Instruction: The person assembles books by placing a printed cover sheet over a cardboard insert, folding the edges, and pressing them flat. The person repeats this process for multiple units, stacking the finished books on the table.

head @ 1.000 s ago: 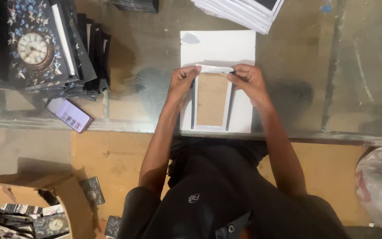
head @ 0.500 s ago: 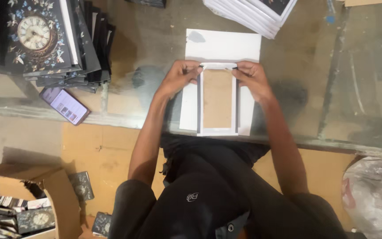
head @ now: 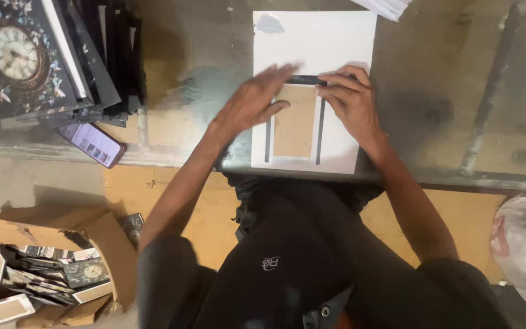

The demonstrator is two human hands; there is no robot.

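Down low, open box (head: 62, 268) of clock pictures. On the table (head: 458, 122), white sheet (head: 315, 91) with brown card (head: 294, 122). Left hand (head: 257, 100) now slid flat across, fingers spread. Right hand (head: 351, 100) pressing, fingers together.

A single head-worn camera looks almost straight down from above the person, close enough that the dark-clothed lap and both forearms fill the lower half of the frame. The view faces forward across a worn glass-topped table (head: 458, 91), whose near edge runs across the middle of the picture. At centre top lies a white rectangular board with a tan cardboard panel (head: 315, 49), with the left hand (head: 257, 100) and right hand (head: 351, 100) upon it. The upper left holds a stack of dark floral clock panels (head: 38, 55); the lower left shows the floor and an open brown cardboard box (head: 50, 268). There is no second view to share any part.
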